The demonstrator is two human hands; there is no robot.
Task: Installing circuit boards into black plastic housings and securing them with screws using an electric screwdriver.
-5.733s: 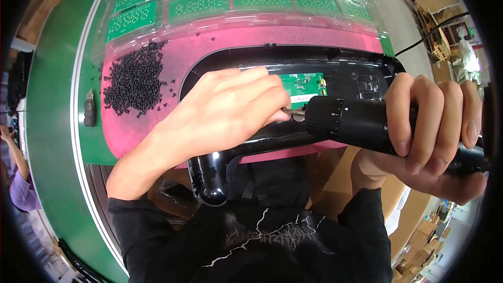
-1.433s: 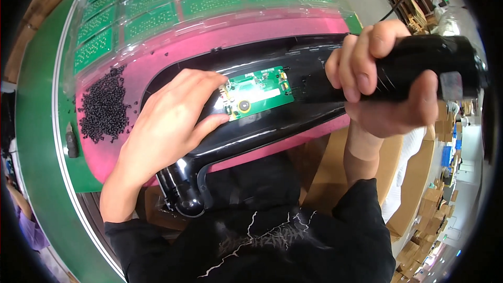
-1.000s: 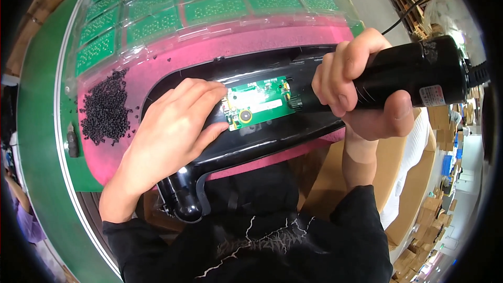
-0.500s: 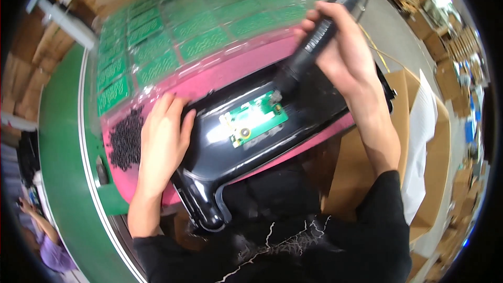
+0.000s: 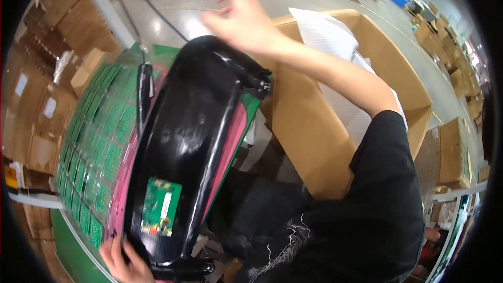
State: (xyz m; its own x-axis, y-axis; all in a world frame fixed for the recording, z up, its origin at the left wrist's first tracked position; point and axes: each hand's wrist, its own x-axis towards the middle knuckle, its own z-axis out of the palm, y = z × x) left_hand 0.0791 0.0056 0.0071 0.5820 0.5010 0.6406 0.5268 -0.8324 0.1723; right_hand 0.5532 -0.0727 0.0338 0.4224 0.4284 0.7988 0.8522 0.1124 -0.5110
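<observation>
One left hand [image 5: 123, 262] gripping housing [image 5: 183, 141] edge

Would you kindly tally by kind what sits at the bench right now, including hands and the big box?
Black shell: 1
Green board in the shell: 1
Pink mat: 1
Cardboard box: 1
Hands: 2, left and right
Total: 6

Factory/warehouse floor: stacked cardboard boxes [image 5: 36, 99], trays of green circuit boards [image 5: 99, 141], concrete floor [image 5: 173, 0].
</observation>
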